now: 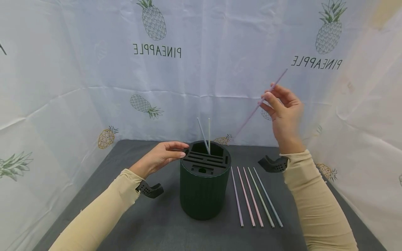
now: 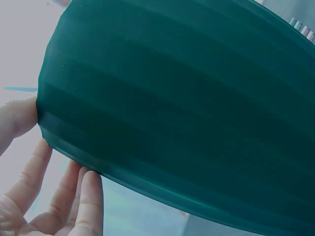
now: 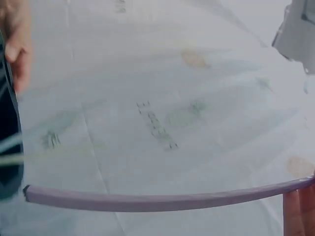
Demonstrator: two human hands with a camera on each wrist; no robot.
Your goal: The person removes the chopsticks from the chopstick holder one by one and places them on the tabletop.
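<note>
My right hand (image 1: 284,109) is raised at the right and pinches a lilac chopstick (image 1: 251,115) between thumb and fingers. The chopstick slants down and left towards the dark green utensil holder (image 1: 204,195); in the right wrist view its dark-tipped end (image 3: 27,193) shows. My left hand (image 1: 161,157) rests at the holder's upper left rim, fingers fairly straight and fingertips (image 2: 91,182) against its ribbed side. The slotted top has a large rear compartment, where a blue chopstick (image 1: 202,131) and a pale green chopstick (image 1: 209,132) stand, leaning apart.
Right of the holder several chopsticks lie side by side on the dark grey table (image 1: 150,223): a lilac chopstick (image 1: 237,198), pink ones (image 1: 246,198), a pale green one (image 1: 262,198) and a blue one (image 1: 268,198). A white pineapple-print cloth (image 1: 201,69) surrounds the table.
</note>
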